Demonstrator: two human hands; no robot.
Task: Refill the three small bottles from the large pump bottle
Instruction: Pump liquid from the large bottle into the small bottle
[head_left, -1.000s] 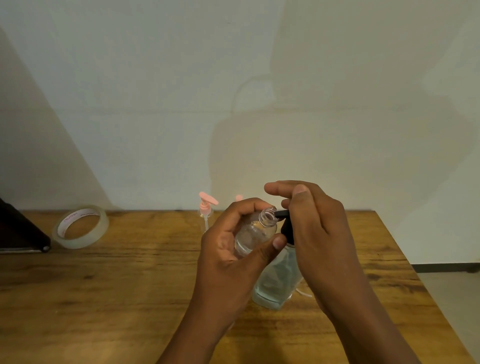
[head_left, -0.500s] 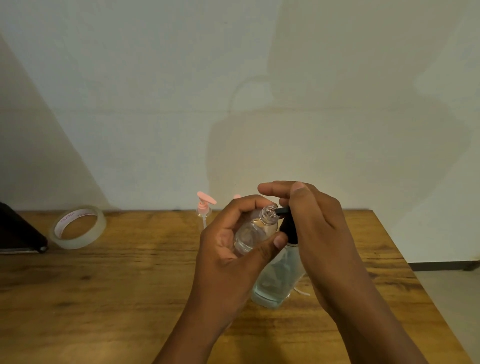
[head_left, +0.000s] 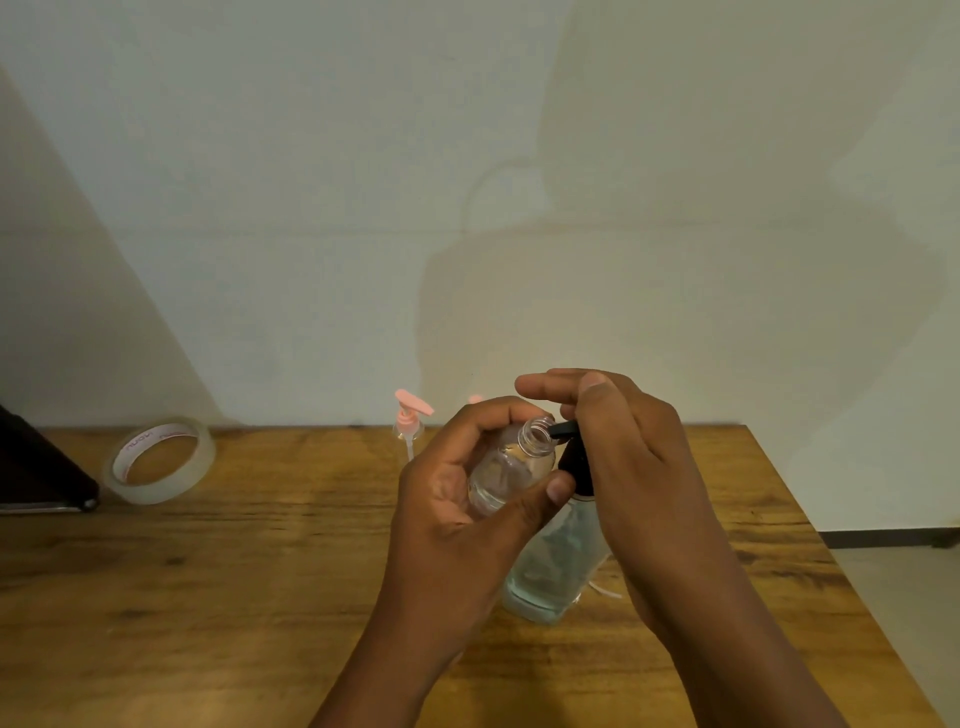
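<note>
Left hand (head_left: 457, 499) clamped a small clear bottle (head_left: 511, 470), tilted, open neck at the black spout. Right hand (head_left: 623, 447) lay fingers-together atop the large pump bottle (head_left: 556, 566), standing on the wooden table (head_left: 208, 597).

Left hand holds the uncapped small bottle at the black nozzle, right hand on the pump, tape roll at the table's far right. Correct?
Not quite: the head view shows the tape roll at the table's far left. The rest holds: left hand, small bottle, right hand.
</note>
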